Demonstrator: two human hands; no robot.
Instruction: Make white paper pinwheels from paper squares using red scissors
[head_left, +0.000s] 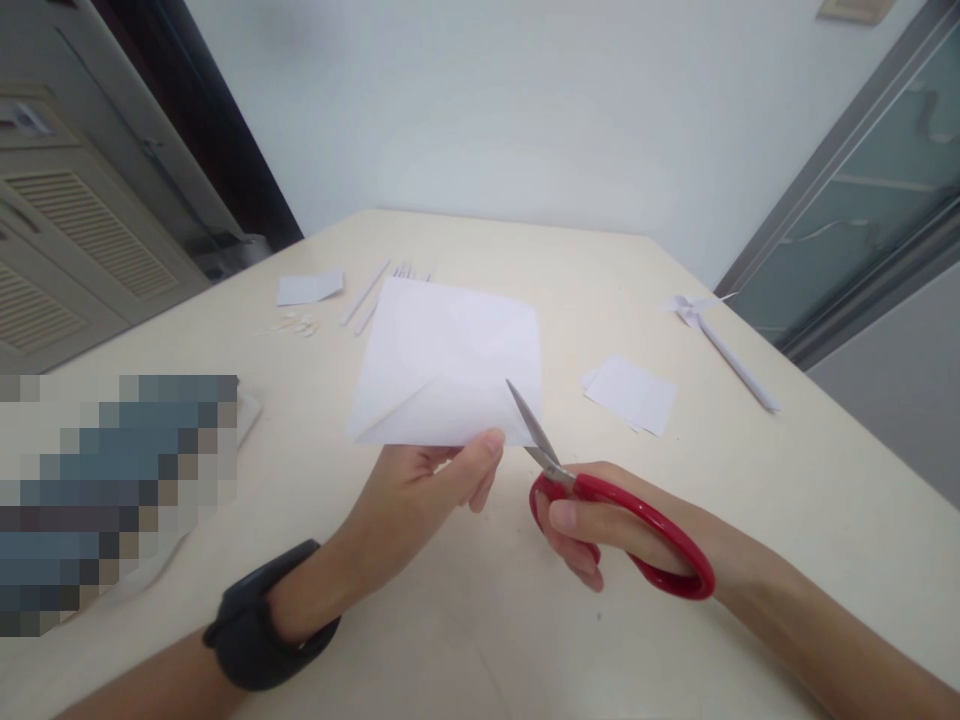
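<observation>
A square white sheet of paper (450,350) is pinched at its near edge by my left hand (442,475), thumb on top. Diagonal crease lines run in from its corners. My right hand (592,530) grips red-handled scissors (645,530), fingers through the loops. The scissor blades are parted around the sheet's near right corner, one above the paper and the other partly hidden below it. The sheet is held up above the table.
On the white table (540,640) lie a paper pinwheel (731,355) at right, small paper squares (630,393), rolled paper sticks (366,292), a folded paper piece (310,288) and small pale bits (298,323). A pixelated object (112,500) sits at left. A wall stands behind.
</observation>
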